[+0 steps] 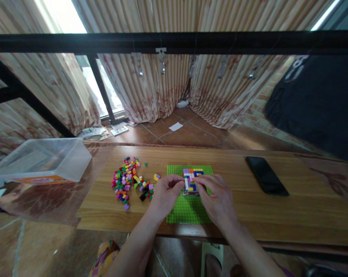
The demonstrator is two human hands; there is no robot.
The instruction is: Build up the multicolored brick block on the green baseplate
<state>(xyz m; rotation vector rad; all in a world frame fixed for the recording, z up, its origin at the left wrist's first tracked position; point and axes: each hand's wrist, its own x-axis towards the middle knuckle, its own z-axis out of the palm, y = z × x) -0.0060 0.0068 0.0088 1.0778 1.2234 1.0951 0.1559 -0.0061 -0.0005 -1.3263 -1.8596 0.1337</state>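
A green baseplate [188, 209] lies on the wooden table [278, 215] in front of me. A small block of many-coloured bricks [191, 177] is built on its far half. My left hand [166, 194] rests at the block's left side with its fingers curled into a pinch. My right hand [217, 196] sits at the block's right side, fingertips pressed together against the bricks. What the fingers grip is too small to make out. A loose pile of small coloured bricks [127, 181] lies to the left of the plate.
A black phone [266, 175] lies on the table to the right. A clear plastic tub [44, 159] stands at the far left. A black metal frame [174, 42] crosses overhead, with curtains behind. A dark garment [321, 104] hangs at right.
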